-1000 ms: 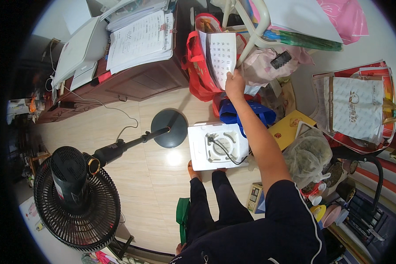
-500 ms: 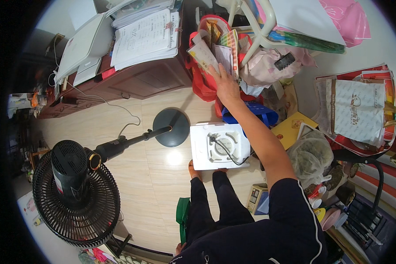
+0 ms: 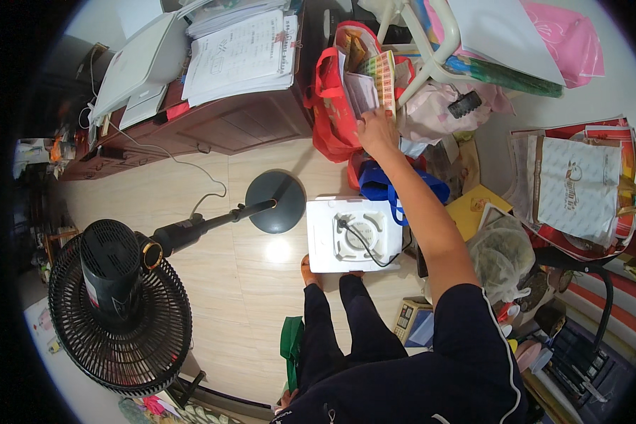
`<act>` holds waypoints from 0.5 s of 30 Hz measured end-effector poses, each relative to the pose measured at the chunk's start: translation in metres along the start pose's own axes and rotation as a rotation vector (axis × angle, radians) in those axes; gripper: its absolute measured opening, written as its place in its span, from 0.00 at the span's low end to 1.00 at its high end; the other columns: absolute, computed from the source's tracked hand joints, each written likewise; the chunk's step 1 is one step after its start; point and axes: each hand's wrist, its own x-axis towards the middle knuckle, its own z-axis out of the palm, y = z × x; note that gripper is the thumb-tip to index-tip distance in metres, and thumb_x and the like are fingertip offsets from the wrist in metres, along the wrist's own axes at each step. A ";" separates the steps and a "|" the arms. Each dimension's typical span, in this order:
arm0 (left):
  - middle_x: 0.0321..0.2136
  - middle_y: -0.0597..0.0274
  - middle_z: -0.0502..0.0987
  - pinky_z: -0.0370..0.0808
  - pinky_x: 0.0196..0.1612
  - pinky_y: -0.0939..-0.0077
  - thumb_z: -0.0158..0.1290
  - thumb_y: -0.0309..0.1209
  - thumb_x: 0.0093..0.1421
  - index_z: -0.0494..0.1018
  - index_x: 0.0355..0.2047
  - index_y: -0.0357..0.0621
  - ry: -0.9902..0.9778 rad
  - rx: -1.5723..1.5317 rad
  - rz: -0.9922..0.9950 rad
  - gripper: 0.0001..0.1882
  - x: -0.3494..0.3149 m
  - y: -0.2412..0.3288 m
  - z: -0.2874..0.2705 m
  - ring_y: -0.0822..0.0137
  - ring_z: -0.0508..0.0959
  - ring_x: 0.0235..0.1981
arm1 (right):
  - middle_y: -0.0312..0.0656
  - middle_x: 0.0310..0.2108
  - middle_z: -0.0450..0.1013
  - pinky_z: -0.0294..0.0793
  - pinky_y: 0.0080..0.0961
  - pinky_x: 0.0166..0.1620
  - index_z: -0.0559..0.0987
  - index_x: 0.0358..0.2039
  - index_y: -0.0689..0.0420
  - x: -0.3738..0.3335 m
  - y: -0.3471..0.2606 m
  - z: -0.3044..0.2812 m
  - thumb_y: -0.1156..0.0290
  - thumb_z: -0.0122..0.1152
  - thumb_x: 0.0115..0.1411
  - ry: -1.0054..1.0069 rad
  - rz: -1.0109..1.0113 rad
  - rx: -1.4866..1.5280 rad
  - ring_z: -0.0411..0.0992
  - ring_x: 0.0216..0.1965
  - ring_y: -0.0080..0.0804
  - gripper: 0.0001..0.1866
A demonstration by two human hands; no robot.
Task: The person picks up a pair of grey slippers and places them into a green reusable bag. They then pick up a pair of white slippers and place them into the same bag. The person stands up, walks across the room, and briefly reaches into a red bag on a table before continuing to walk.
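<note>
My right hand (image 3: pixel 379 132) reaches to the near rim of a red bag (image 3: pixel 332 106), its fingers bent against the papers there. What they pinch, if anything, is hidden. Inside the bag stand a colourful printed booklet (image 3: pixel 383 76), a pale paper sheet (image 3: pixel 361 92) and an orange packet (image 3: pixel 354 51). Just below hangs or lies a blue bag (image 3: pixel 381 181) with a loop handle. Low in the view, my left hand (image 3: pixel 287 400) is beside my leg, closed at the edge of a green folded bag (image 3: pixel 292 348); most of that hand is hidden.
A white foam block (image 3: pixel 321 244) with a black cable lies before my feet. A black standing fan (image 3: pixel 120 311) with a round base (image 3: pixel 275 201) is on the left. A wooden cabinet (image 3: pixel 240 127) bears paper stacks. A white frame (image 3: pixel 438 53) rises beside the red bag.
My right hand has drawn back slightly, and its fingers have curled. The pale packet under it no longer lies across the bag's opening. The red bag's handle and the blue bag have shifted.
</note>
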 end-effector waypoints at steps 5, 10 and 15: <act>0.23 0.50 0.72 0.68 0.35 0.64 0.53 0.47 0.53 0.70 0.31 0.38 -0.024 -0.032 -0.023 0.21 0.000 0.006 -0.006 0.57 0.73 0.30 | 0.48 0.54 0.57 0.57 0.48 0.55 0.74 0.41 0.55 0.002 -0.005 0.001 0.69 0.56 0.52 0.387 -0.124 -0.018 0.52 0.57 0.53 0.15; 0.22 0.50 0.72 0.68 0.32 0.64 0.54 0.47 0.53 0.69 0.29 0.38 -0.036 -0.052 -0.029 0.21 0.000 0.013 -0.011 0.57 0.73 0.29 | 0.51 0.55 0.58 0.58 0.43 0.56 0.70 0.46 0.60 0.017 0.006 0.027 0.70 0.56 0.51 0.259 -0.046 0.215 0.53 0.58 0.53 0.20; 0.21 0.50 0.72 0.68 0.30 0.64 0.55 0.46 0.52 0.69 0.27 0.37 -0.047 -0.077 -0.023 0.21 0.000 0.018 -0.013 0.58 0.73 0.27 | 0.51 0.54 0.60 0.59 0.39 0.56 0.71 0.46 0.61 0.022 0.011 0.023 0.69 0.56 0.51 0.191 -0.087 0.127 0.58 0.56 0.51 0.21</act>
